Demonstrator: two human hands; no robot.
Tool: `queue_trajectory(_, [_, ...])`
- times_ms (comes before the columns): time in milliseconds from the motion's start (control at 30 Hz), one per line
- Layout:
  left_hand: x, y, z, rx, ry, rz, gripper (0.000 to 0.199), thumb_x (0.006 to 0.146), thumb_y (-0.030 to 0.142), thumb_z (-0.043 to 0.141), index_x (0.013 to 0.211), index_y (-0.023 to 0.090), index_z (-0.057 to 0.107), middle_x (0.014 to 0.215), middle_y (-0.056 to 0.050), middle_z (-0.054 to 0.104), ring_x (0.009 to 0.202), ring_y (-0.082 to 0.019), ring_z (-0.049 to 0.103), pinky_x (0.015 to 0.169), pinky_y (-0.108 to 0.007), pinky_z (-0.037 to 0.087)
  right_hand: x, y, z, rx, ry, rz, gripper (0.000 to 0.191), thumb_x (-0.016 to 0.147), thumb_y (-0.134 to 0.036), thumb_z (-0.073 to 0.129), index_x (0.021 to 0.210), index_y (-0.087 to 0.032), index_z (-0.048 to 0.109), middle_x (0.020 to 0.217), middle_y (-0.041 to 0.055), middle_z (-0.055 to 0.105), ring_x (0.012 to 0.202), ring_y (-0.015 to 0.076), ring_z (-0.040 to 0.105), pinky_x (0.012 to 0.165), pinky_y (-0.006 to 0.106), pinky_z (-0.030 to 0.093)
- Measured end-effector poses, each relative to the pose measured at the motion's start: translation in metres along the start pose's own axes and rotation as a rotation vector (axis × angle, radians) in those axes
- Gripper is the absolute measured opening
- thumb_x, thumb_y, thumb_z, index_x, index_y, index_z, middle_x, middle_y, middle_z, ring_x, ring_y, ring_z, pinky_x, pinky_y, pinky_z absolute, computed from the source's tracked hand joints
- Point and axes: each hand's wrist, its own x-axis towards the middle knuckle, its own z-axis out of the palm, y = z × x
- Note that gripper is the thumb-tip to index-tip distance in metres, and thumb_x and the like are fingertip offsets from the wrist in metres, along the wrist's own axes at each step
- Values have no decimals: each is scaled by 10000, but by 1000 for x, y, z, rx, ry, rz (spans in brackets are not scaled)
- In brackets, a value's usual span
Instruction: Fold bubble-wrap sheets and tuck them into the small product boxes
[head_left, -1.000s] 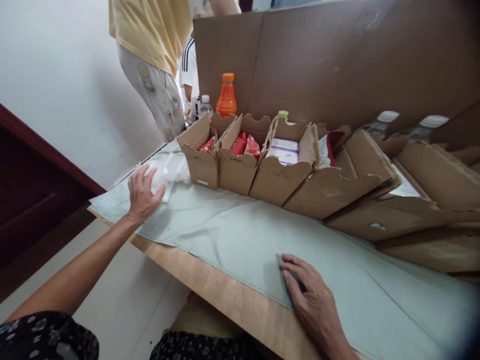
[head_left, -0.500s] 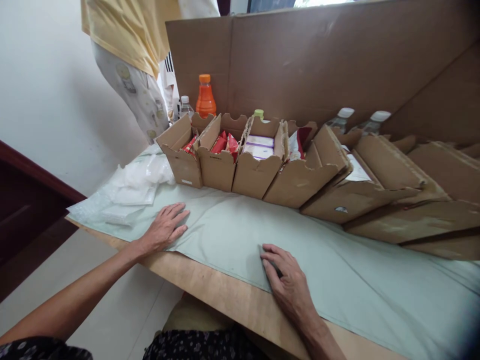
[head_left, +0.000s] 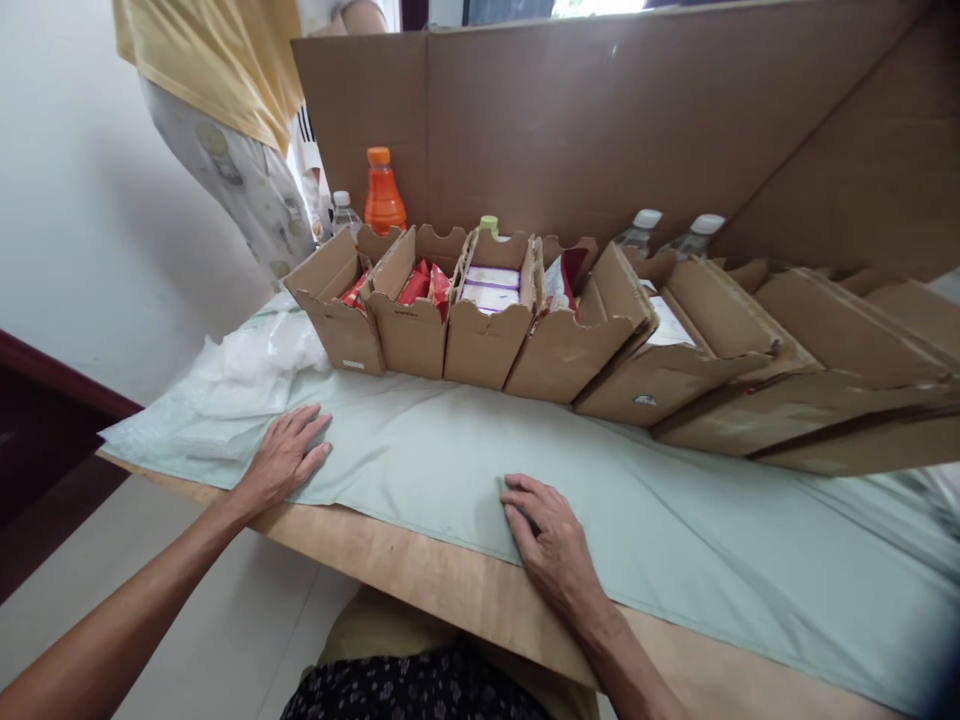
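Hands apparently idle: left hand (head_left: 283, 458) spread wide, empty, just beside crinkly clear plastic wrap (head_left: 161, 422) at left end of wooden worktop (head_left: 427, 572); right hand (head_left: 551, 540) loosely curled, narrow thumb gap, nothing visibly held, near front edge. Any pickup would call for closing fingers. Wrinkled pale-green cloth (head_left: 420, 460) underneath; notched corrugated-cardboard bins (head_left: 484, 352) toward back edge.

1. We list a cloth (head_left: 420, 470), pale green.
2. We enter plastic wrapping (head_left: 244, 375), milky white and see-through.
3. We count boxes (head_left: 480, 352) in plain brown, a panel (head_left: 570, 130) in darker brown.
4. We record packets (head_left: 414, 287), red; packs (head_left: 491, 297), white with purple edging.
5. We note a bottle (head_left: 385, 203), orange, its cap (head_left: 379, 156) matching; another cap (head_left: 488, 223), light green.
6. We log a shirt (head_left: 217, 65), yellow; a lap garment (head_left: 412, 688), black, pale floral print.
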Motion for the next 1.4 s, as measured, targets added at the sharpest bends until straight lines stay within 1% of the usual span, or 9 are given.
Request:
queue_trajectory(167, [2, 7, -1, -15, 23, -45, 465, 989, 428, 433, 1361, 235, 635, 1524, -147, 583, 1440, -362, 500, 1180, -564, 407, 0, -2, -1, 24, -4, 21, 233, 1006, -261, 532, 973, -226, 759, 1151, 104, 777, 1062, 268, 729, 901, 451, 592])
queue_trajectory(267, [8, 24, 4, -39, 78, -112, 459, 972, 416, 439, 1310, 197, 660, 1461, -199, 606, 1379, -400, 540, 1137, -614, 431, 1, -1, -1, 50, -10, 42, 232, 995, -272, 536, 962, -237, 763, 1142, 104, 779, 1062, 273, 729, 905, 458, 593])
queue_trajectory(333, [16, 41, 10, -73, 106, -120, 448, 954, 409, 472, 1306, 203, 659, 1448, -199, 605, 1352, -398, 559, 1118, -614, 451, 2, 0, -2, 79, -19, 65, 228, 990, -274, 538, 963, -240, 762, 1139, 101, 778, 1067, 270, 729, 922, 457, 593])
queue_trajectory(533, [49, 103, 31, -166, 71, 39, 461, 942, 381, 565, 1376, 241, 631, 1555, -157, 530, 1419, -356, 511, 1166, -551, 439, 2, 0, -5, 139, -27, 118, 204, 983, -258, 545, 964, -237, 748, 1152, 90, 777, 1085, 248, 729, 963, 429, 590])
queue_trajectory(633, [59, 119, 34, -207, 32, 122, 475, 969, 388, 558, 1408, 216, 605, 1571, -179, 513, 1434, -368, 493, 1167, -585, 426, 1, -2, -6, 136, -23, 120, 210, 985, -256, 542, 959, -238, 750, 1152, 91, 779, 1093, 253, 730, 967, 433, 590])
queue_trajectory(733, [62, 114, 33, -214, 11, 143, 452, 979, 383, 545, 1392, 212, 614, 1538, -172, 556, 1440, -364, 491, 1186, -604, 398, 1, -2, -7, 140, -26, 127, 212, 982, -259, 545, 961, -241, 755, 1150, 93, 779, 1100, 257, 729, 971, 436, 592])
queue_trajectory(967, [60, 80, 27, -167, 19, 79, 440, 994, 386, 503, 1377, 209, 630, 1517, -156, 589, 1435, -350, 506, 1185, -569, 410, 6, 5, -6, 233, -30, 181, 203, 972, -312, 575, 950, -239, 763, 1137, 99, 784, 1081, 258, 739, 985, 440, 601])
queue_trajectory(1200, [59, 84, 28, -143, 30, 69, 449, 1002, 379, 479, 1350, 151, 647, 1514, -190, 584, 1435, -372, 498, 1189, -580, 395, 9, 5, -4, 267, -33, 209, 209, 972, -330, 585, 945, -240, 772, 1123, 98, 786, 1085, 262, 737, 993, 443, 594])
queue_trajectory(1400, [58, 84, 28, -138, 43, 67, 416, 1000, 379, 496, 1343, 203, 650, 1511, -155, 593, 1433, -353, 502, 1188, -565, 398, 11, 4, -6, 306, -55, 264, 217, 967, -359, 594, 934, -248, 777, 1126, 91, 787, 1087, 259, 734, 1006, 440, 582])
